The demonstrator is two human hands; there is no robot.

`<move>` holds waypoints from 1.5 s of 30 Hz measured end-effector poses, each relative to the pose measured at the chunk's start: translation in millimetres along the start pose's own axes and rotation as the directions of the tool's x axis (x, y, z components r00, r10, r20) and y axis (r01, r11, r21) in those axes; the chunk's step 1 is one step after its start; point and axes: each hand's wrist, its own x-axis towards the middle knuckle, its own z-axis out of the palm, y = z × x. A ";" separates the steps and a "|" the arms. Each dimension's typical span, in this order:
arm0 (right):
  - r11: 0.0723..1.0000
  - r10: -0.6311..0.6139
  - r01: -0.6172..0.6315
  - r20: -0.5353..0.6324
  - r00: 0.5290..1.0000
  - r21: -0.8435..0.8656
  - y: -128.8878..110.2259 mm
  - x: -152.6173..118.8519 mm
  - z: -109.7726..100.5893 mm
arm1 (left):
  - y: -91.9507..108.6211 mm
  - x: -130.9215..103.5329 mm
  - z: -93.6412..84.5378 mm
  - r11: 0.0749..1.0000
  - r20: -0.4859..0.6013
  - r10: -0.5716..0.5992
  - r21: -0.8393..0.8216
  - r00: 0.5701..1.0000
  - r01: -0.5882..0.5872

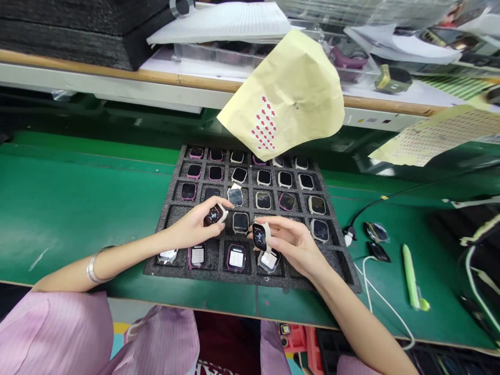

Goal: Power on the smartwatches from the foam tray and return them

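Note:
Over a black foam tray [250, 276] divided into compartments, each of my hands grips a strapless smartwatch. My left hand [195, 224] pinches a pale-cased smartwatch [215, 214] by its edges, its screen lit. In my right hand [292, 240] is a cream-cased smartwatch [260, 237], also lit, between thumb and fingers. Several more watches with purple, cream or silver cases lie in the compartments. Along the near row, a purple watch [236, 258] and a silver watch [269, 260] show white screens with text. Farther back, the screens are dark, as on one cream watch [263, 200].
A yellow sheet with red arrow stickers [281, 99] hangs from the shelf edge [156, 78] over the tray's far side. On the green bench [78, 208], a white cable [385, 289], a black plug [349, 233] and a light-green pen-shaped tool [410, 276] lie to the right.

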 end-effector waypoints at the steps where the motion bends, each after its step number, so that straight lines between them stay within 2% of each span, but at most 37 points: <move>1: 1.000 0.001 -0.001 -0.004 1.000 -0.007 0.3 0.1 0.2 | -0.6 0.0 0.2 1.000 -0.009 -0.003 0.007 1.000 0.003; 8: 1.000 -0.001 0.000 -0.018 1.000 -0.031 3.4 1.7 -1.3 | -3.5 -0.4 2.8 1.000 -0.009 -0.018 -0.026 1.000 0.018; 13: 0.999 -0.011 0.009 -0.046 0.999 -0.047 3.4 1.5 -1.6 | -5.0 -0.1 2.8 0.998 0.004 -0.013 0.059 1.000 0.012; 16: 0.999 -0.017 0.016 -0.035 0.999 -0.048 3.6 1.6 -1.8 | -4.8 0.5 1.1 0.999 -0.014 -0.031 0.043 0.999 0.032; 20: 0.999 0.002 -0.004 -0.040 0.999 -0.049 4.6 2.2 -1.9 | -3.0 1.8 -0.9 0.999 0.014 -0.001 0.050 1.000 0.000; 24: 0.999 -0.005 0.004 -0.043 0.999 -0.033 4.9 2.2 -1.1 | -1.9 1.7 -1.1 0.999 0.025 -0.019 0.046 0.999 0.018; 29: 1.000 -0.014 0.014 -0.028 1.000 -0.023 4.2 1.7 -1.0 | -2.6 -0.1 -0.4 0.998 0.028 0.029 0.058 0.999 -0.030; 34: 1.000 -0.022 0.021 -0.035 0.999 -0.020 3.9 1.0 -1.2 | -4.0 -0.6 -0.5 0.999 0.002 0.032 0.004 0.999 -0.032; 38: 1.000 -0.009 0.010 -0.029 1.000 0.027 4.1 2.5 0.5 | -6.9 0.2 2.6 0.997 -0.021 -0.014 -0.073 1.000 0.012; 41: 0.994 0.032 -0.032 0.000 0.999 0.104 3.3 5.0 1.9 | -8.7 2.1 5.7 0.968 -0.015 -0.089 -0.235 0.996 0.082; 45: 0.976 0.095 -0.099 0.028 0.995 0.195 2.2 7.3 0.7 | -5.7 4.0 7.2 0.887 0.069 -0.231 -0.395 0.970 0.239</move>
